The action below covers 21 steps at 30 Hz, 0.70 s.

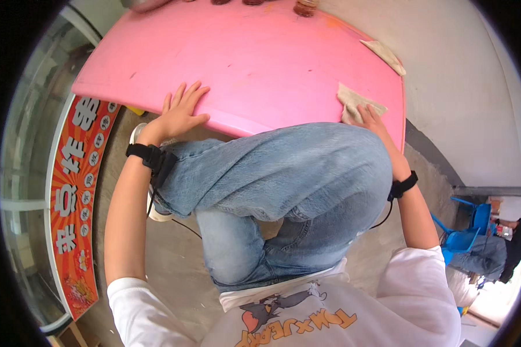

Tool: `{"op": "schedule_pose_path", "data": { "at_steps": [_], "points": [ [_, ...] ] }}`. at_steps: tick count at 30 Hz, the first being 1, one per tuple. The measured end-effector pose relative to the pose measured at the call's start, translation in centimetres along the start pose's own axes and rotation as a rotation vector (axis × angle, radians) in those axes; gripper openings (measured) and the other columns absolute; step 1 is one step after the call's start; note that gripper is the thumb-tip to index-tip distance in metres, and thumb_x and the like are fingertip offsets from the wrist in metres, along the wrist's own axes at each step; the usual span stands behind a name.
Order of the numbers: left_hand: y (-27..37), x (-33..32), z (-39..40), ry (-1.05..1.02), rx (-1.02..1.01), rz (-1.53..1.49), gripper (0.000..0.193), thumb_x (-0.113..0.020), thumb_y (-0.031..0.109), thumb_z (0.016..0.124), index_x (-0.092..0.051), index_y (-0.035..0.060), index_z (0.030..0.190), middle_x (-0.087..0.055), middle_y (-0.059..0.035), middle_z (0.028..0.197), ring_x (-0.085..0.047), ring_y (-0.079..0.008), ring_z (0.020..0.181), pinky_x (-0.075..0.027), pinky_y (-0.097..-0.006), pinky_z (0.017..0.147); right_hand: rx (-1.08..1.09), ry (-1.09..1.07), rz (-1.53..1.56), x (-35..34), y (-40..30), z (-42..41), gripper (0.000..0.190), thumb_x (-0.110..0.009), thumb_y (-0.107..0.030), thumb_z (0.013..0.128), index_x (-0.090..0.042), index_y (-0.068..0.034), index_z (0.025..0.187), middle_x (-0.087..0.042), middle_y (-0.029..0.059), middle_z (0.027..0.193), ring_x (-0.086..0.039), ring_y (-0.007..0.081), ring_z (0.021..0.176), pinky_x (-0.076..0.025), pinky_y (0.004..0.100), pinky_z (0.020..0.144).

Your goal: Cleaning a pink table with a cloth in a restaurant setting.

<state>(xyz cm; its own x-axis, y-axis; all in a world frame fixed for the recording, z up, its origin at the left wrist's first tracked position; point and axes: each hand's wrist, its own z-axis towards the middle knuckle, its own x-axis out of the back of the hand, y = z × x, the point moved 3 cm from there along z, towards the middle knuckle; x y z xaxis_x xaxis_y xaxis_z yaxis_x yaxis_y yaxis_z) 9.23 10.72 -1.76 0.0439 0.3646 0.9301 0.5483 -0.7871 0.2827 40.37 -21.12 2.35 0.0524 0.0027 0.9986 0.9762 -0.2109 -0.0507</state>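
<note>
A pink table (260, 56) lies before me, my crossed legs in jeans against its near edge. My left hand (180, 110) rests on the near left edge with its fingers spread and nothing in it. At the near right edge, my right hand (370, 119) lies on a crumpled beige cloth (354, 102); its thumb is hidden, and whether the fingers grip the cloth is unclear. A second, folded beige cloth (384, 56) lies on the table's right edge, farther back. Both wrists wear black straps with cables.
Glass jars (305, 8) and a metal bowl (145, 4) stand at the far edge. On the left is a glass-fronted case with a red sign (76, 204). Blue chairs (462, 238) and a seated person (488, 256) are at the right, beyond a pale wall (456, 95).
</note>
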Motion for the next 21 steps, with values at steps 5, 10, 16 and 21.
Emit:
{"op": "schedule_pose_path", "data": {
  "at_steps": [5,10,16,21],
  "points": [
    [0.1,0.3,-0.4,0.020,-0.018,0.099,0.070,-0.054,0.043,0.090,-0.025,0.0234,0.150,-0.018,-0.0072,0.158,-0.009,-0.0322,0.147,-0.006,-0.0521,0.116,-0.099,0.179,0.501,1.3,-1.2,-4.9,0.026,-0.058,-0.023,0.089,-0.070,-0.002,0.100,-0.054,0.0235,0.131,-0.047,0.0366,0.126,-0.038,0.0423,0.104],
    [0.3,-0.2,-0.7,0.081,-0.032,0.166,0.065,-0.051,0.044,0.092,-0.030,0.0197,0.148,-0.023,-0.0129,0.155,-0.020,-0.0350,0.143,-0.020,-0.0491,0.115,-0.619,0.461,1.280,0.9,0.8,-9.1,0.026,-0.054,-0.020,0.095,-0.066,0.003,0.101,-0.065,0.0074,0.110,-0.060,0.0143,0.100,-0.047,0.0319,0.087],
    [1.3,0.8,-3.7,0.088,-0.070,-0.014,0.056,-0.049,0.042,0.096,-0.046,0.0021,0.134,-0.029,-0.0207,0.150,-0.035,-0.0374,0.135,-0.032,-0.0417,0.110,-0.641,0.674,2.093,1.9,4.1,-12.5,0.029,-0.045,-0.021,0.098,-0.058,0.001,0.112,-0.065,0.0104,0.106,-0.062,0.0221,0.096,-0.049,0.0369,0.089],
    [1.2,2.0,-7.9,0.100,-0.005,-0.067,0.051,-0.048,0.040,0.097,-0.050,-0.0003,0.129,-0.029,-0.0239,0.149,-0.037,-0.0397,0.133,-0.036,-0.0413,0.108,-0.531,0.631,2.260,2.6,5.2,-13.9,0.029,-0.042,-0.020,0.098,-0.055,0.001,0.112,-0.064,0.0122,0.108,-0.061,0.0249,0.097,-0.050,0.0399,0.089]
  ]
}}
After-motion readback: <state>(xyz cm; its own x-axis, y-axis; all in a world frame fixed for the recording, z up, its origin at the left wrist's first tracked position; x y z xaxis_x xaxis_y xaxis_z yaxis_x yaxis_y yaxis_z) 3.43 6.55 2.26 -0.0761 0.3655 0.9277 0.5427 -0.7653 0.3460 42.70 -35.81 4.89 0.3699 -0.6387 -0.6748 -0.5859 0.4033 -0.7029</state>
